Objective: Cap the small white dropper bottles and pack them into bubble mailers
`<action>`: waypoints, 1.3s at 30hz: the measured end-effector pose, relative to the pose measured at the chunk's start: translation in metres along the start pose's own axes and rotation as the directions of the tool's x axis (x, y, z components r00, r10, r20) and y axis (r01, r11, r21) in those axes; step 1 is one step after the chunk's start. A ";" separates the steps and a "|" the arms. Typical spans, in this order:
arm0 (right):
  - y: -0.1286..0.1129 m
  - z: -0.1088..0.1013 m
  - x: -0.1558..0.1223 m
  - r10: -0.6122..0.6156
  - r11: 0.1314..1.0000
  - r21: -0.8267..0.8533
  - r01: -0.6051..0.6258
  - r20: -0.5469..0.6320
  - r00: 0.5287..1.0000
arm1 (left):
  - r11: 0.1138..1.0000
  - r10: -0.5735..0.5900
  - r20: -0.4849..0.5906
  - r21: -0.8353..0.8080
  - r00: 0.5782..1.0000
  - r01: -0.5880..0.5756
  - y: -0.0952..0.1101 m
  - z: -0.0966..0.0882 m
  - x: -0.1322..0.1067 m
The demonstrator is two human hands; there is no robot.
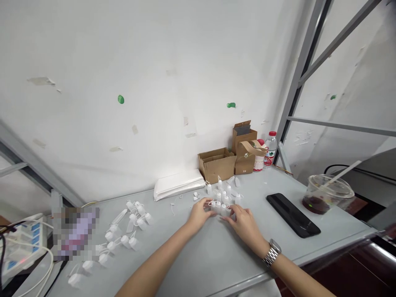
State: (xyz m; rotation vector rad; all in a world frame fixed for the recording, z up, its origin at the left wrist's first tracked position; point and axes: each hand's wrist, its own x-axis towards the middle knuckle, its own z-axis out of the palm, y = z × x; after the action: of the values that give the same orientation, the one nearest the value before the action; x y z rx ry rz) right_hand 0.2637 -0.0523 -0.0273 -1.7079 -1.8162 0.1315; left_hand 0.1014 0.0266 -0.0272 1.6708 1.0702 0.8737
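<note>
Between my two hands stands a row of several small translucent squeeze bottles (218,209) with white caps. My left hand (199,214) grips the row from its left end, thumb in front and fingers behind. At the right end, my right hand (245,225) presses its thumb and fingertips against the bottles. More small bottles (229,189) of the same kind stand just behind this row, and a few lie on their sides. A larger loose group of capped bottles (133,222) is spread over the left part of the grey table (192,264).
Behind are a stack of white sheets (179,185), a cardboard box (217,166), a brown paper bag (244,152) and a red-capped bottle (271,148). To the right lie a black phone (293,214) and a plastic cup with a straw (318,196). A power strip (26,243) sits far left.
</note>
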 end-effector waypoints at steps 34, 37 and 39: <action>-0.246 0.083 0.109 -0.768 0.640 0.321 0.698 0.275 0.578 | 0.760 -0.173 -0.609 0.418 0.774 0.498 -0.009 -0.309 -0.148; -0.272 0.101 0.125 -0.744 0.664 0.289 0.690 0.352 0.568 | 0.710 -0.235 -0.542 0.471 0.807 0.523 -0.029 -0.316 -0.106; -0.282 0.110 0.132 -0.728 0.682 0.281 0.675 0.351 0.589 | 0.679 -0.279 -0.509 0.495 0.814 0.542 -0.043 -0.313 -0.088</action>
State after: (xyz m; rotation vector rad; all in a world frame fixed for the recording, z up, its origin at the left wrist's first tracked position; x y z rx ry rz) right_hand -0.0296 0.0650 0.0699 -0.7751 -2.6405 0.2966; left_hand -0.2216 0.0553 0.0220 1.6618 2.1290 0.5753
